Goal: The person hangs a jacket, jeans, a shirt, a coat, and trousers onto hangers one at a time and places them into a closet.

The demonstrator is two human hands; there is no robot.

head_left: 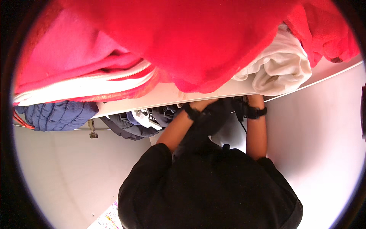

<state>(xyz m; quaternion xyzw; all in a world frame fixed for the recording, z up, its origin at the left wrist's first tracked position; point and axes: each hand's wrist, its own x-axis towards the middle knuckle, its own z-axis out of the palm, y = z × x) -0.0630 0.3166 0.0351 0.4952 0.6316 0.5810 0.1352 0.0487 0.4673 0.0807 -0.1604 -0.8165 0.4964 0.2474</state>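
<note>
Both my arms reach under the white shelf [164,92], with a black band on each wrist. My left hand [204,104] is at a dark garment [207,120] that hangs below the shelf edge. The shelf hides its fingers. Farther right, my right hand [256,100] goes up behind the shelf edge, below a white rolled cloth [284,72]. Its fingers are out of sight too, so what it holds cannot be made out. Just left of that wrist a black strap-like thing [239,108] hangs down with a thin cord.
Red fleece fabric [190,45] and a pink-red piece with a white zip [87,86] overhang the shelf. Left of my arms hang a navy quilted garment [61,116], dark clothes [131,126] and a metal clip [92,131]. Pale panels [316,126] flank me.
</note>
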